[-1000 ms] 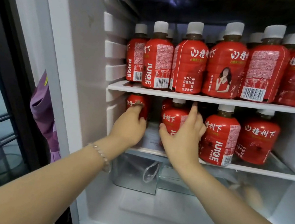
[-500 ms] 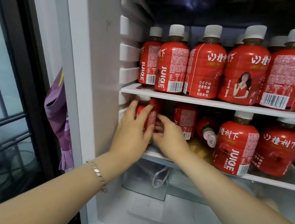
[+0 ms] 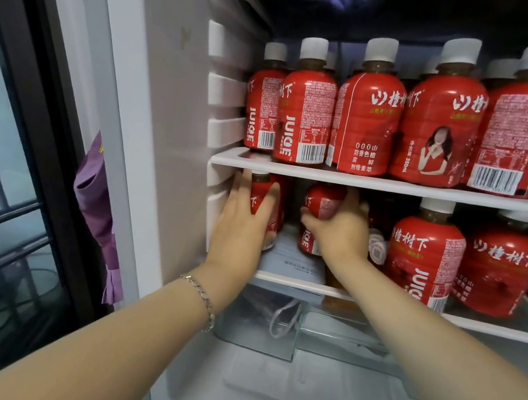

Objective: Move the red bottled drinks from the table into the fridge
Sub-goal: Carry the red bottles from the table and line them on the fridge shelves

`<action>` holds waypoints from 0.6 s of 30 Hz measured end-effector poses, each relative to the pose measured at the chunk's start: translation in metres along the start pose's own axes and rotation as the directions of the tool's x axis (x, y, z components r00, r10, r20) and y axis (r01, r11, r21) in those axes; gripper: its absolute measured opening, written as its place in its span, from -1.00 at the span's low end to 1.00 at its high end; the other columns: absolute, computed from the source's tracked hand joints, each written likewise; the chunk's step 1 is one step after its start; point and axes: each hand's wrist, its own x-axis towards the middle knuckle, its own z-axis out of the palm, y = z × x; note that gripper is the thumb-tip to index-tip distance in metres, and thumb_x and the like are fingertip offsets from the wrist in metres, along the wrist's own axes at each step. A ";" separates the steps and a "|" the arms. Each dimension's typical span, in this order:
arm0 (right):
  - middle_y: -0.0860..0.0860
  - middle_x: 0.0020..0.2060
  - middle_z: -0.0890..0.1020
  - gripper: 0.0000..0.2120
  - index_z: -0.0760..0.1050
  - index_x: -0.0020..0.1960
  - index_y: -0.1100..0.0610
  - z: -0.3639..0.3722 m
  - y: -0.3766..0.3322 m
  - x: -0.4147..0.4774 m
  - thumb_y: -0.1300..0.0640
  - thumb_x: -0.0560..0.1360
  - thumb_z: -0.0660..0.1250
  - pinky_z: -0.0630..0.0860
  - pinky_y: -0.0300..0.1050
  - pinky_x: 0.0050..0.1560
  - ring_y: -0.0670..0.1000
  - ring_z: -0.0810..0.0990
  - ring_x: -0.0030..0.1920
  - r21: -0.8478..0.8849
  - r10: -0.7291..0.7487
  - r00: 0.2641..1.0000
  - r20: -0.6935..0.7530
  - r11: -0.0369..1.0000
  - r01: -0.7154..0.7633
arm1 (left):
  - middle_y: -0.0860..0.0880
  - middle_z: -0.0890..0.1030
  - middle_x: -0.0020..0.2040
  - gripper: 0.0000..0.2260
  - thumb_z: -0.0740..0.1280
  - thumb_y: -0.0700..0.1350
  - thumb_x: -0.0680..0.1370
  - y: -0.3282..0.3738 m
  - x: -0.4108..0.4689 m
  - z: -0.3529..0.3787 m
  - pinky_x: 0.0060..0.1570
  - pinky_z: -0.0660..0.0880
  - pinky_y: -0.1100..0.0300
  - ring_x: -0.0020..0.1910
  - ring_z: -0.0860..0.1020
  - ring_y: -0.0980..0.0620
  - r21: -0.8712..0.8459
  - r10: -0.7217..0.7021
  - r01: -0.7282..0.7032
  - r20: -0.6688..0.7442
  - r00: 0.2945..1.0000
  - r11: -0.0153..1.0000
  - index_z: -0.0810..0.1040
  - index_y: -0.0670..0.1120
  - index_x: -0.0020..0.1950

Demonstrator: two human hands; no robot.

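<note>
1. Bottles with red labels stand cap-up, packed side by side, along the upper shelf at the upper right of the frame. That row looks full, which is likely why the work is on the lower shelf.
2. At the frame's centre, the left hand has its grip curled round the left bottle. This bottle is close to the inner wall of the fridge, probably being tucked into the corner to save room.
3. The right hand wraps its grip round the middle bottle, just beside the first. This bottle looks upright, with a gap kept between the two, seemingly to line them up.
4. Two front bottles stand at the right of the lower shelf, so this left end is the space left to fill.
5. The upper shelf's edge cuts off the caps of both held bottles.
6. The hands cover both bottle bases, so I cannot tell whether either rests on the shelf.
7. A white round thing between the right hand and the front bottles may be a cap facing outward, but it is too blurred to say.
8. The counter is out of frame, so how many bottles remain is unknown.
</note>
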 end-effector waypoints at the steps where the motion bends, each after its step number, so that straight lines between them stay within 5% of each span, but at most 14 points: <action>1: 0.23 0.25 0.39 -0.22 0.18 0.44 0.16 -0.001 0.001 -0.006 -0.02 0.36 0.47 0.45 -0.03 0.09 0.24 0.51 0.14 0.012 -0.025 1.000 -0.018 1.000 0.025 | -0.20 -0.04 0.53 -0.35 0.33 -0.21 0.52 -0.001 0.004 0.002 0.34 0.29 -0.06 0.48 0.09 -0.21 0.042 0.017 -0.017 0.005 1.000 0.999 0.09 -0.01 0.53; 10: 0.11 0.26 0.41 -0.27 0.21 0.43 0.05 -0.022 0.006 -0.023 -0.03 0.37 0.47 0.33 -0.16 0.14 0.10 0.43 0.26 0.055 -0.095 0.995 0.002 0.994 0.095 | -0.28 -0.24 0.50 -0.34 0.20 -0.15 0.59 0.005 0.027 0.008 0.43 0.10 0.04 0.50 -0.15 -0.26 0.273 -0.065 0.018 0.165 0.984 0.962 -0.16 -0.05 0.54; 15: 0.09 0.22 0.43 -0.23 0.18 0.44 0.04 -0.023 0.009 -0.029 -0.04 0.35 0.48 0.27 -0.28 0.07 0.05 0.45 0.22 0.108 -0.154 0.985 0.074 0.983 0.145 | -0.10 0.20 0.46 -0.48 0.16 -0.27 0.57 0.017 -0.001 -0.006 0.38 0.20 0.19 0.39 0.25 0.01 -0.310 -0.184 0.159 -0.055 0.981 0.937 0.08 -0.12 0.51; 18: 0.09 0.29 0.36 -0.22 0.05 0.49 0.07 -0.015 0.001 -0.039 -0.02 0.43 0.41 0.35 -0.21 0.18 0.03 0.43 0.26 0.228 -0.231 0.957 0.175 0.955 0.189 | 0.01 0.23 0.36 -0.50 0.12 -0.40 0.54 0.015 -0.026 -0.017 0.21 0.13 0.62 0.22 0.21 0.39 -0.452 -0.205 0.116 -0.153 0.967 0.885 0.15 -0.17 0.46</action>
